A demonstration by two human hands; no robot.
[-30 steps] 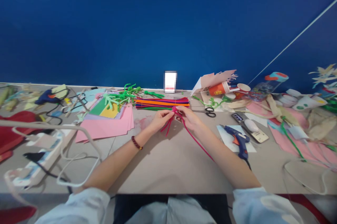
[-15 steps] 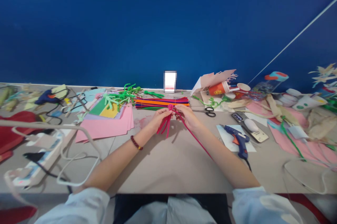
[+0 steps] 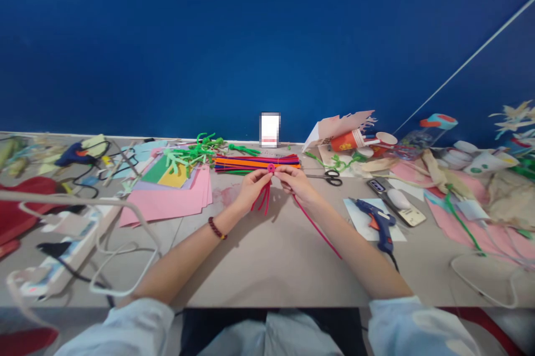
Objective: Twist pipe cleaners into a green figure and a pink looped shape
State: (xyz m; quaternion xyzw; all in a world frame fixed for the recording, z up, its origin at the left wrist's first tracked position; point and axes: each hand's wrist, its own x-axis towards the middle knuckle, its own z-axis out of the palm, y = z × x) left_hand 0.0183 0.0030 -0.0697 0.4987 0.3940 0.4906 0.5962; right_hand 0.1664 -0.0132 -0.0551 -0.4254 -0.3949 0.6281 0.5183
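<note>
Between my two hands is a small bundle of dark pink pipe cleaners point(image 3: 263, 200), with a coiled round knob at its top and several stems hanging down. My left hand point(image 3: 253, 186) pinches the bundle just below the knob. My right hand point(image 3: 296, 182) is closed at the knob's right side, gripping a long pink pipe cleaner point(image 3: 316, 228) whose free end trails down toward my right forearm. Just beyond my fingers lies a stack of coloured pipe cleaners point(image 3: 251, 163) in orange, purple, red and green.
Black-handled scissors point(image 3: 333, 178) lie right of the stack. A blue glue gun point(image 3: 376, 221) rests on pale paper, near a phone point(image 3: 407, 212). Pink paper sheets point(image 3: 163, 204) and green pipe-cleaner pieces point(image 3: 196, 152) are at left, with a power strip point(image 3: 69, 258) and loose cables.
My right hand has shifted slightly, its fingers now pinching closer at the knob. The trailing pink pipe cleaner's free end has swung a little lower and to the right.
</note>
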